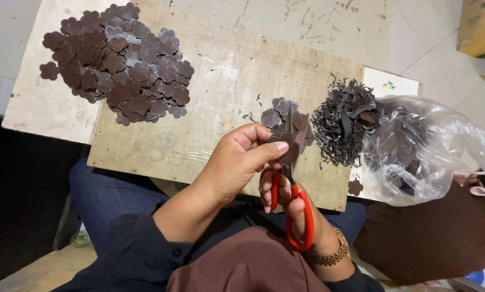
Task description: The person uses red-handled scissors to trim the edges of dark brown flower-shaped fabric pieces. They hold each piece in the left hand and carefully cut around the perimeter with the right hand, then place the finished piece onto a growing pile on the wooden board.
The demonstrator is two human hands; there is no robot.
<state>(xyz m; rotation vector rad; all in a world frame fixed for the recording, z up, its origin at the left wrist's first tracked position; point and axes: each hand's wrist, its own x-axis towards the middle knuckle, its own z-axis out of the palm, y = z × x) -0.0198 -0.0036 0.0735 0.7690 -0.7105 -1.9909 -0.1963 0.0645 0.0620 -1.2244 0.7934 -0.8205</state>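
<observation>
My left hand (pixel 237 162) pinches a dark brown flower-shaped piece (pixel 286 148) between thumb and fingers above the wooden board (pixel 221 92). My right hand (pixel 302 208), mostly hidden behind the left, grips red-handled scissors (pixel 293 211) whose blades point up into that piece. A small cluster of cut brown flower shapes (pixel 280 111) lies on the board just beyond the blades. A large heap of the same brown flower shapes (pixel 121 59) sits at the board's far left.
A tangle of dark brown trimmings (pixel 342 124) lies at the board's right edge. Beside it is a clear plastic bag (pixel 420 148) holding brown material. The board rests across my lap, over a lighter panel (pixel 42 103). Tiled floor lies beyond.
</observation>
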